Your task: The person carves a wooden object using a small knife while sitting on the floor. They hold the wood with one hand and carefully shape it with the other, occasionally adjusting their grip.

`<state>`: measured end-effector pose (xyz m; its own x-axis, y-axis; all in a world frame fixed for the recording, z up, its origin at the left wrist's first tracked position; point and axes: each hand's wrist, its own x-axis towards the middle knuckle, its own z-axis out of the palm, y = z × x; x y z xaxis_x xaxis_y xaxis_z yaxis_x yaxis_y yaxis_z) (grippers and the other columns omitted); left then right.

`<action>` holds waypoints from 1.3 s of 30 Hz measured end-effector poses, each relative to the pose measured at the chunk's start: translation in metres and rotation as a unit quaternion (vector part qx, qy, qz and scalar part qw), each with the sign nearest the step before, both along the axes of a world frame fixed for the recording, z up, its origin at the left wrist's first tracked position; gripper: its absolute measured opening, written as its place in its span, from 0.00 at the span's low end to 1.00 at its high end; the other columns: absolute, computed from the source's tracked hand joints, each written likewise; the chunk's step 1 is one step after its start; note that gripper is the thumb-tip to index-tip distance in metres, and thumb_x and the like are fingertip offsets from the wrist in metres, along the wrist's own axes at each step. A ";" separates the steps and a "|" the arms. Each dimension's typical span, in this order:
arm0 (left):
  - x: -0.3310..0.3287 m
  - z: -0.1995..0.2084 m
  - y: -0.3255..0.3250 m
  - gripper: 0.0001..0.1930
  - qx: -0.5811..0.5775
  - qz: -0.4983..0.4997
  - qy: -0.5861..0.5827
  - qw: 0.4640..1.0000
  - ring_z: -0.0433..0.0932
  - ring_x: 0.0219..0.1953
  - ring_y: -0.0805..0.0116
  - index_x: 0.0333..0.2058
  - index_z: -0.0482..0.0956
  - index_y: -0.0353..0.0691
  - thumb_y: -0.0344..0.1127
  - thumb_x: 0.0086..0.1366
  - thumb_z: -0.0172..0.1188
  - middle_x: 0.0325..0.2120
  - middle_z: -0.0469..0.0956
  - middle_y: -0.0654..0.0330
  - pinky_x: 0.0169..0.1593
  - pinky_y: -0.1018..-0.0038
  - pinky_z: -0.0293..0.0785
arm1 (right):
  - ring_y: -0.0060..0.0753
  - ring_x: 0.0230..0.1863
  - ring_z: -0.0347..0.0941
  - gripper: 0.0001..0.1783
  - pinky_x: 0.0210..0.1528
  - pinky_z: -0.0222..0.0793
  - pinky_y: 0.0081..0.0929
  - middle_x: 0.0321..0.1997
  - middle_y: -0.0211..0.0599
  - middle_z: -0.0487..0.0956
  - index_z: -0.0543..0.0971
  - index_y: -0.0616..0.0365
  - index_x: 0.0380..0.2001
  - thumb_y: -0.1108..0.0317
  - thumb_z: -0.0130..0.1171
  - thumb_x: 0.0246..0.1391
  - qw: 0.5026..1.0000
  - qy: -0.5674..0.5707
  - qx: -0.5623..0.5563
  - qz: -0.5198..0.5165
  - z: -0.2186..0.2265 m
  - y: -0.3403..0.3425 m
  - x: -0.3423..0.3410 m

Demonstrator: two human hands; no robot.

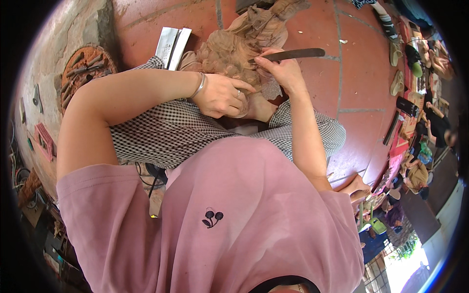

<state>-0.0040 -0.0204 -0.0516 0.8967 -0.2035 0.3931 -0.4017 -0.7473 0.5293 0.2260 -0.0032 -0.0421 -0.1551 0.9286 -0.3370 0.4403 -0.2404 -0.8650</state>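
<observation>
A brown wood carving (229, 51) with rounded, deeply cut shapes lies before me, between my legs and the tiled floor. My left hand (222, 95), with a ring and a silver bracelet, rests at its near edge. The index finger stretches along the wood; the other fingers bend round its lower part, their tips partly hidden. In my right hand (283, 71) is a dark, flat, slightly curved file-like tool (305, 53), pinched near its left end against the carving. The tool's working tip is hard to make out. A grey speckled piece like sandpaper (271, 90) sits beneath my right wrist.
A round tray (62, 78) of carving tools stands at the left on a stone surface (53, 49). Pale folded strips (172, 48) lie left of the carving. Red tiles (361, 78) spread to the right, with sandals (396, 83) and several people farther off.
</observation>
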 end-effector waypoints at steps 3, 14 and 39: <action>0.001 0.000 0.000 0.11 -0.006 0.009 -0.021 1.000 0.79 0.45 0.58 0.30 0.78 0.39 0.35 0.46 0.64 0.34 0.81 0.57 0.70 0.46 0.54 | 0.25 0.39 0.77 0.13 0.44 0.73 0.22 0.44 0.39 0.84 0.83 0.67 0.36 0.68 0.69 0.51 0.995 0.087 -0.053 -0.014 -0.007 0.009 0.012; 0.001 0.002 0.001 0.11 0.000 0.001 -0.006 1.000 0.79 0.46 0.57 0.30 0.77 0.39 0.35 0.47 0.64 0.33 0.80 0.56 0.70 0.46 0.54 | 0.20 0.38 0.76 0.11 0.40 0.71 0.19 0.39 0.34 0.85 0.85 0.62 0.36 0.65 0.69 0.53 0.999 0.042 -0.026 -0.016 -0.007 0.005 0.013; 0.001 0.003 0.002 0.18 0.021 0.000 0.003 1.000 0.78 0.49 0.58 0.37 0.78 0.36 0.36 0.46 0.64 0.39 0.80 0.54 0.70 0.47 0.55 | 0.23 0.40 0.75 0.13 0.43 0.70 0.24 0.43 0.36 0.83 0.82 0.65 0.33 0.66 0.71 0.50 0.980 0.114 -0.112 -0.121 -0.022 0.002 0.016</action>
<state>-0.0032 -0.0186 -0.0487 0.8989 -0.2197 0.3790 -0.3986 -0.7690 0.4997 0.2425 -0.0009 -0.0646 -0.0351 0.8546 -0.5181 0.1481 -0.5082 -0.8484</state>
